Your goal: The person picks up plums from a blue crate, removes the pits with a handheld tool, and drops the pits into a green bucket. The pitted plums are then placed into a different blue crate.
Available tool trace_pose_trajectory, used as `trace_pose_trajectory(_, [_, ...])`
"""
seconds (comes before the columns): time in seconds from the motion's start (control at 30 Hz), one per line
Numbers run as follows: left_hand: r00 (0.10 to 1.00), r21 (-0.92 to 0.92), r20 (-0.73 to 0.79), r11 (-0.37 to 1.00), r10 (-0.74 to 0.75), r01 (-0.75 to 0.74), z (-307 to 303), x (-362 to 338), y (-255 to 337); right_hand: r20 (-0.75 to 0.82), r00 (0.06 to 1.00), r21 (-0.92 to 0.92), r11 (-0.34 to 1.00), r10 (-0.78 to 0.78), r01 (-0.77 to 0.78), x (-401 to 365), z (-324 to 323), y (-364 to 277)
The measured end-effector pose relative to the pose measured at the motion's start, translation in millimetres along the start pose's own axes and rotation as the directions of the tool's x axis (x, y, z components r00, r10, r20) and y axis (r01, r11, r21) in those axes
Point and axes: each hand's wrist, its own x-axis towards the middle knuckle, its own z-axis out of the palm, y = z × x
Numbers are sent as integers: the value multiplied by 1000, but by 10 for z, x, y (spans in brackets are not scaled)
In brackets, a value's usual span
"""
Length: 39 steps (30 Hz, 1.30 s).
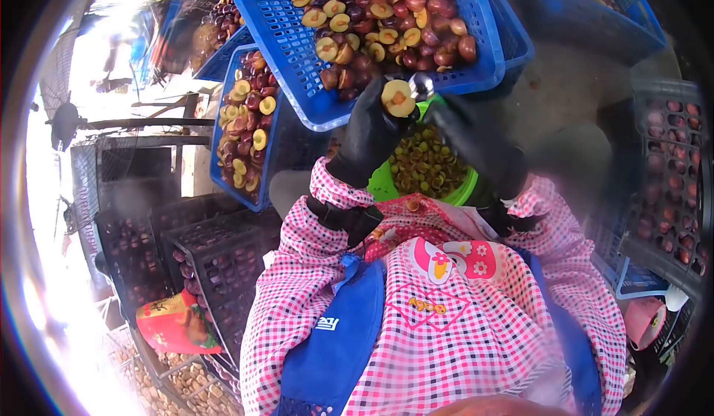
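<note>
My left hand (366, 137), in a black glove, is closed around a halved plum (398, 98) with its yellow cut face turned up. Close beside it, my black-gloved right hand (470, 135) grips a small shiny metal scoop (422, 86) whose rounded end is by the plum's edge. The scoop's handle is hidden in the fingers. Below both hands is a bright green basin (470, 188) holding many small brownish-green pieces, perhaps pits (428, 165). Just beyond the hands, a blue perforated crate (297, 81) holds many plum halves (383, 26).
Another blue crate (222, 144) of plum halves stands at left. Black crates (216, 241) with whole plums are at lower left, near a red bag (177, 323). A dark crate (669, 185) of plums stands at right. Another blue crate (606, 26) is at upper right.
</note>
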Motion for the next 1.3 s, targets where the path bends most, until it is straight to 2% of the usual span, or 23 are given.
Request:
trace_pose_trajectory(0.03, [999, -170, -31, 985, -11, 6, 28, 18, -10, 0, 1000, 1, 1000, 2, -2, 3, 72, 57])
trace_pose_trajectory(0.1, [995, -492, -86, 870, -47, -1, 80, 53, -33, -121, 970, -196, 963, -211, 185, 32, 222, 177])
trace_pose_trajectory(0.33, [990, -427, -136, 904, -29, -32, 159, 53, -105, -91, 988, -102, 988, -124, 115, 46, 229, 143])
trace_pose_trajectory(0.43, [983, -231, -166, 966, 82, -120, 199, 27, -87, -79, 989, -138, 984, -123, 112, 73, 250, 225])
trace_pose_trajectory(0.53, [985, -220, -164, 972, 49, -84, 223, 7, -19, -131, 957, -230, 947, -259, 225, 67, 300, 300])
trace_pose_trajectory(0.63, [989, -82, -124, 993, 79, -89, 237, -1, 63, -23, 995, -106, 990, -99, 96, 60, 257, 255])
trace_pose_trajectory(0.7, [990, -9, -79, 993, 121, -122, 233, 12, 81, 283, 958, 221, 970, 37, -103, 60, 165, 180])
trace_pose_trajectory(0.73, [990, -8, -77, 992, 121, -122, 245, 26, 77, 282, 959, 222, 970, 35, -101, 34, 126, 121])
trace_pose_trajectory(0.77, [997, -187, -20, 979, 77, -79, 268, 35, 60, 503, 857, 549, 724, 112, -418, -11, 94, 53])
trace_pose_trajectory(0.8, [998, -358, 44, 933, 44, -26, 283, 49, 49, 705, 706, 663, 299, 58, -686, -45, 79, 17])
trace_pose_trajectory(0.83, [998, -358, 42, 933, 50, -32, 283, 64, 39, 707, 705, 661, 304, 56, -686, -64, 78, 12])
trace_pose_trajectory(0.9, [989, -494, 141, 864, -33, 100, 245, 83, 34, 642, 766, 661, 536, -41, -526, -97, 110, 25])
trace_pose_trajectory(0.93, [991, -376, 113, 920, -70, 108, 159, 131, 79, 646, 762, 660, 537, -46, -526, -109, 148, 85])
trace_pose_trajectory(0.97, [992, -253, 79, 960, -102, 119, 40, 205, 171, 546, 823, 554, 805, -159, -213, -116, 194, 182])
trace_pose_trajectory(1.0, [987, -277, -57, 952, -149, 128, -44, 302, 337, 469, 829, 352, 925, -305, 141, -114, 212, 238])
trace_pose_trajectory(1.03, [999, -158, -5, 987, 40, -41, -407, 589, 260, 467, 828, 354, 924, -310, 146, -88, 189, 238])
trace_pose_trajectory(1.07, [986, -132, -132, 988, -104, 87, -478, 572, 588, 557, 815, 291, 957, -160, -11, -82, 172, 229])
trace_pose_trajectory(1.1, [980, 211, -201, 976, -1, 44, -788, 781, 613, 632, 775, 215, 962, -7, -167, -94, 158, 212])
trace_pose_trajectory(1.13, [954, 813, -11, 557, 301, -166, -1140, 1045, 571, 626, 780, 215, 962, -6, -166, -99, 144, 165])
trace_pose_trajectory(1.17, [952, 812, -10, 558, 305, -171, -1314, 1209, 455, 591, 807, 178, 973, 13, -147, -99, 143, 95])
trace_pose_trajectory(1.23, [930, 954, 280, -174, 238, -243, -1513, 1404, 290, 550, 835, 146, 981, 28, -128, -87, 142, 66])
trace_pose_trajectory(1.27, [969, 940, 242, -259, 41, -223, -1467, 1379, 297, 551, 833, 155, 974, 53, -164, -74, 132, 81])
trace_pose_trajectory(1.3, [967, 938, 251, -256, 43, -232, -1462, 1448, 264, 552, 830, 161, 966, 81, -201, -63, 107, 76])
